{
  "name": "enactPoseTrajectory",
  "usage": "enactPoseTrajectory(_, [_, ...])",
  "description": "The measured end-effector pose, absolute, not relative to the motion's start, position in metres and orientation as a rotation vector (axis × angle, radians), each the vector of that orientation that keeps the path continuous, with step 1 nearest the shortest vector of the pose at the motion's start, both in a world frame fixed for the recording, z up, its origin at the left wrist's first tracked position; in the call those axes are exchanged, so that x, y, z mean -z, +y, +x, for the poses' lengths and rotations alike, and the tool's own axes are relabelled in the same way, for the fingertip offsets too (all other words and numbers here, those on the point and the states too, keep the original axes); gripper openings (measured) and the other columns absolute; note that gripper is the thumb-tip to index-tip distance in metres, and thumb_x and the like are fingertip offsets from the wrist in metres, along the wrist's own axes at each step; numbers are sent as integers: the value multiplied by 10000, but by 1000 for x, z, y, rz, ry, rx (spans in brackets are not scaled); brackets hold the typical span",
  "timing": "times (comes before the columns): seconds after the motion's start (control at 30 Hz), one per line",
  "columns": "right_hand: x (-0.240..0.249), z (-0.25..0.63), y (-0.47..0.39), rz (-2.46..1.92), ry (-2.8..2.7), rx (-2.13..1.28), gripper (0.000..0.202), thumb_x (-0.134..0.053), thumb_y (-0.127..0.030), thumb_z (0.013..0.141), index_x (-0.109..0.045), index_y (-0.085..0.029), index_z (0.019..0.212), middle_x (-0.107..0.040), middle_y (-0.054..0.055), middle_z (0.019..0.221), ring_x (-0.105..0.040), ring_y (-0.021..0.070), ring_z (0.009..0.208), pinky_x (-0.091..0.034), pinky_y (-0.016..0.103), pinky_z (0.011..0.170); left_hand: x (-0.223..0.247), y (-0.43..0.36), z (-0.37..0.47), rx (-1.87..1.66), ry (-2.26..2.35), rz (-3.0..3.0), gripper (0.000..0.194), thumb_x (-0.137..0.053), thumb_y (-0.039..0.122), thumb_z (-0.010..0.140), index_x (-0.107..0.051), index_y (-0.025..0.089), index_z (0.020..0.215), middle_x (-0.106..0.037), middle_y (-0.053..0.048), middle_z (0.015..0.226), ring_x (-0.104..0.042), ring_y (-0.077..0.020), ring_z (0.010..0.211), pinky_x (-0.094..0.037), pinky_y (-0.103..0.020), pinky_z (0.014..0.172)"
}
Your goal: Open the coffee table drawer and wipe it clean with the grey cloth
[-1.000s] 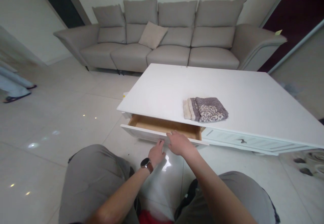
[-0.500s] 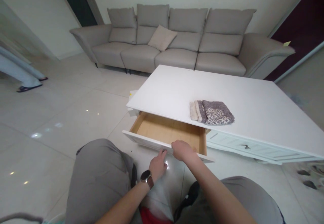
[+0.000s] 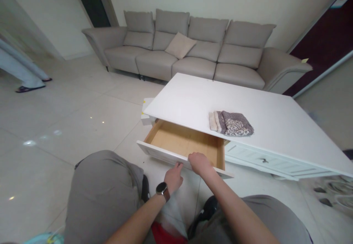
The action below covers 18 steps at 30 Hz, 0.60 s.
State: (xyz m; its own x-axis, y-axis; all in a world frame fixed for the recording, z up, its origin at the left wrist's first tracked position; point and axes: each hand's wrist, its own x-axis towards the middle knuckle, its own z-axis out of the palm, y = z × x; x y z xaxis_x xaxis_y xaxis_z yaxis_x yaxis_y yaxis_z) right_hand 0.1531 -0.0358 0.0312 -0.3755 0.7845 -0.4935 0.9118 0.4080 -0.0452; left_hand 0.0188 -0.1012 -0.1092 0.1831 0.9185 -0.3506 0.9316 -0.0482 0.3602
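Observation:
A pulled-out drawer (image 3: 176, 141) with a bare wooden inside and a white front juts toward me from the white coffee table (image 3: 198, 96). My left hand (image 3: 174, 179), wearing a watch on the wrist, has its fingers closed at the small dark knob (image 3: 179, 163) on the drawer front. To its right, my right hand (image 3: 200, 163) is wrapped over the front's top edge. A folded grey-brown and beige towel (image 3: 233, 123) with a pale pattern lies on the tabletop near the drawer.
A second, shut drawer (image 3: 264, 161) is to the right. Behind the table stands a long grey sofa (image 3: 154, 62) with a beige cushion (image 3: 180, 46). A white box (image 3: 146, 117) sits by the table's left end. Another person's legs (image 3: 22, 71) show at far left.
The view has shifted slightly, bringing a turquoise item into sight at bottom left. Both hands keep their places on the drawer, which looks about as far out as before.

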Motion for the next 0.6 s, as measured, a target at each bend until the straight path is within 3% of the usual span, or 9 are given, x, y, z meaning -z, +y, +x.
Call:
enactPoseTrajectory(0.43, [-21, 149, -72, 1406, 2313, 295, 324, -520, -33, 868, -712, -91, 1122, -736, 198, 1096, -715, 285, 1041, -538, 351, 837, 103, -135, 10, 59, 1709, 1935, 653, -575, 144, 811, -446, 263, 1440, -475, -107, 1540, -671, -239, 1102, -507, -343, 916])
enactPoseTrajectory(0.6, [-21, 150, -89, 1396, 2307, 299, 300, -514, -69, 893, -681, -120, 1138, -730, 178, 1106, -710, 280, 1036, -524, 353, 824, 101, -149, 9, 97, 1682, 1970, 655, -600, 170, 818, -448, 244, 1451, -452, -145, 1552, -685, -288, 1093, -534, -384, 882])
